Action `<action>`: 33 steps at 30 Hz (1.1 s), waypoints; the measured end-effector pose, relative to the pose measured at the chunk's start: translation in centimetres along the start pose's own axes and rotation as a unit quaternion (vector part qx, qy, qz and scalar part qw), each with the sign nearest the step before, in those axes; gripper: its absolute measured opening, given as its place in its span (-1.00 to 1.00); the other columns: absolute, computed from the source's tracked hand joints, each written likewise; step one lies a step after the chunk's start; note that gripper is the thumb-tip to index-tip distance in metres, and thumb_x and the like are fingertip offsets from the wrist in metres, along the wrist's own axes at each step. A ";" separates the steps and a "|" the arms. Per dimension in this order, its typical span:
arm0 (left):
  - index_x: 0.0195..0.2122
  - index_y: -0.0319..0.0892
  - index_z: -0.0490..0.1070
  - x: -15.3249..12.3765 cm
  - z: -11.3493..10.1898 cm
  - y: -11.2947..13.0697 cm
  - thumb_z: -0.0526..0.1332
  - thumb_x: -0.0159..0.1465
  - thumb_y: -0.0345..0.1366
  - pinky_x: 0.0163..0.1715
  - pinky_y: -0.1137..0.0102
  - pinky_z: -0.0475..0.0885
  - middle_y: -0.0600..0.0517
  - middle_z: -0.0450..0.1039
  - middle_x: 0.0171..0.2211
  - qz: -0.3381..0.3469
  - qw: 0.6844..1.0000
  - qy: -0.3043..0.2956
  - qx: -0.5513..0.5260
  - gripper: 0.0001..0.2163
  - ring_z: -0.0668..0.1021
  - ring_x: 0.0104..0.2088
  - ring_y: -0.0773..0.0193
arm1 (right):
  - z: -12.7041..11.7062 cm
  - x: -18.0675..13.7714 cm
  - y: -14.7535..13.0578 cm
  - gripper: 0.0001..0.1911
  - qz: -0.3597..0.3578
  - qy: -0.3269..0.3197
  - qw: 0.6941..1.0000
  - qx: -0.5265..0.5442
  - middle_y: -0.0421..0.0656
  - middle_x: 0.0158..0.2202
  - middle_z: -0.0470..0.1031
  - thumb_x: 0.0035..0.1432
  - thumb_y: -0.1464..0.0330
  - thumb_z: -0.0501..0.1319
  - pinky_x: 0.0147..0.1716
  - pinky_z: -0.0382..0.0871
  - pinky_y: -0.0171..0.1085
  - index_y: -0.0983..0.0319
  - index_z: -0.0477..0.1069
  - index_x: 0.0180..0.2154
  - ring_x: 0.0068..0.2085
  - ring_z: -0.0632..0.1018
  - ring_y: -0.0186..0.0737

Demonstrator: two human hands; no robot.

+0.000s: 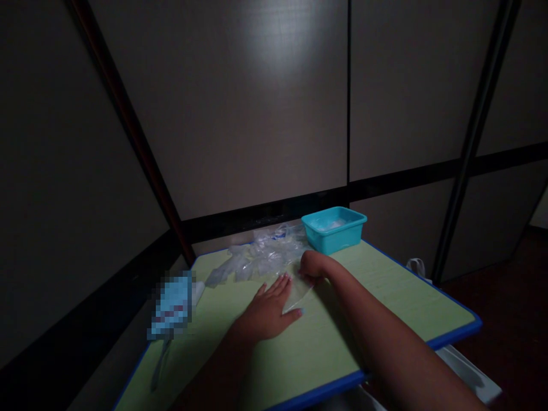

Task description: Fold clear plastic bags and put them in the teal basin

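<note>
A clear plastic bag point(298, 292) lies flat on the light green table, between my two hands. My left hand point(269, 308) rests palm down at its left edge, fingers stretched out and thumb spread. At the bag's upper right, my right hand point(314, 267) is curled, its fingers closed and pointing down; its fingertips are partly hidden, and it appears to pinch the bag's edge. Just beyond both hands spreads a loose pile of clear plastic bags point(268, 254).
A turquoise plastic basin point(338, 235) with something pale inside stands at the table's back right. At the left edge lie a blurred light blue item point(173, 302) and a thin strip point(159, 365). The table point(411, 291) has a blue rim, with cabinet panels point(240, 125) behind it.
</note>
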State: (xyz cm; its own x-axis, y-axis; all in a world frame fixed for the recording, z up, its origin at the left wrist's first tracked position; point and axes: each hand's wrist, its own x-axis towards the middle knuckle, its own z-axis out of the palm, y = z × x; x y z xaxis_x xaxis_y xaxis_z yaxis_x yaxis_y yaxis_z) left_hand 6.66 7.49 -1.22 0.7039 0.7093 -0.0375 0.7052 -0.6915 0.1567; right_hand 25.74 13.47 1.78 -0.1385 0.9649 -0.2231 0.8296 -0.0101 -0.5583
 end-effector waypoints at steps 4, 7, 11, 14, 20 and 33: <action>0.25 -0.13 -0.26 -0.3 -0.1 0.6 -0.20 0.23 0.14 0.15 0.03 -0.15 -0.02 -0.33 0.27 0.007 1.000 0.000 -0.004 -0.34 -0.13 0.25 0.14 | -0.1 -0.3 -0.2 -0.68 0.018 -0.046 0.998 -0.048 -0.08 -0.07 0.34 0.18 0.27 0.11 -0.19 0.37 -0.12 0.28 0.28 -0.05 -0.15 0.43 -0.19; 0.24 -0.09 -0.18 -0.5 -0.5 0.5 -0.11 0.23 0.10 0.15 0.02 -0.15 -0.02 -0.22 0.27 0.011 0.999 0.040 -0.016 -0.38 -0.06 0.24 0.13 | -0.2 -0.4 -0.3 -0.68 0.019 -0.060 0.995 -0.074 -0.08 -0.06 0.33 0.18 0.27 0.10 -0.19 0.37 -0.12 0.28 0.28 -0.05 -0.14 0.43 -0.19; 0.13 -0.02 0.16 -0.7 -1.7 0.0 0.02 0.24 -0.03 0.15 0.07 -0.09 0.00 0.20 0.14 0.029 0.988 0.150 -0.028 -0.55 0.23 0.14 0.13 | -0.4 -0.4 -0.3 -0.67 0.017 -0.066 0.993 -0.096 -0.07 -0.07 0.34 0.18 0.28 0.11 -0.19 0.37 -0.12 0.30 0.28 -0.05 -0.14 0.43 -0.19; -0.09 -0.02 0.41 -0.7 -2.3 -0.3 0.07 0.24 -0.12 0.08 0.20 0.12 0.04 0.46 -0.09 0.067 0.979 0.191 -0.039 -0.72 0.41 -0.02 0.19 | -0.5 -0.4 -0.3 -0.68 0.020 -0.070 0.992 -0.099 -0.08 -0.09 0.35 0.18 0.28 0.11 -0.21 0.38 -0.14 0.30 0.29 -0.07 -0.16 0.44 -0.20; -0.12 -0.03 0.44 -0.4 -1.7 -0.3 0.15 0.20 -0.18 0.02 0.28 0.21 0.07 0.49 -0.14 0.140 0.976 0.164 -0.044 -0.76 0.43 -0.06 0.22 | -0.4 -0.5 -0.3 -0.74 0.022 -0.055 0.995 -0.076 -0.08 -0.32 0.48 0.13 0.29 0.17 -0.31 0.40 -0.27 0.38 0.41 -0.28 -0.32 0.51 -0.26; -0.11 -0.04 0.43 -0.9 -2.4 -0.2 0.06 0.24 -0.16 0.01 0.36 0.25 0.08 0.44 -0.07 0.060 0.981 0.174 -0.066 -0.73 0.41 -0.04 0.26 | -0.3 -1.0 -0.3 -0.80 0.027 -0.028 0.999 0.006 -0.08 -0.41 0.48 0.15 0.34 0.14 -0.41 0.42 -0.29 0.37 0.41 -0.31 -0.41 0.51 -0.27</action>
State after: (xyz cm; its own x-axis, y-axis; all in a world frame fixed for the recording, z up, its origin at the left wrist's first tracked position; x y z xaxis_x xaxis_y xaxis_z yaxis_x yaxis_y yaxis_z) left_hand 5.70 7.35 1.13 0.6937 0.6432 0.3242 0.5856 -0.7657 0.2660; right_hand 25.77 12.56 2.40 -0.1239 0.9465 -0.2978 0.8305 -0.0653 -0.5531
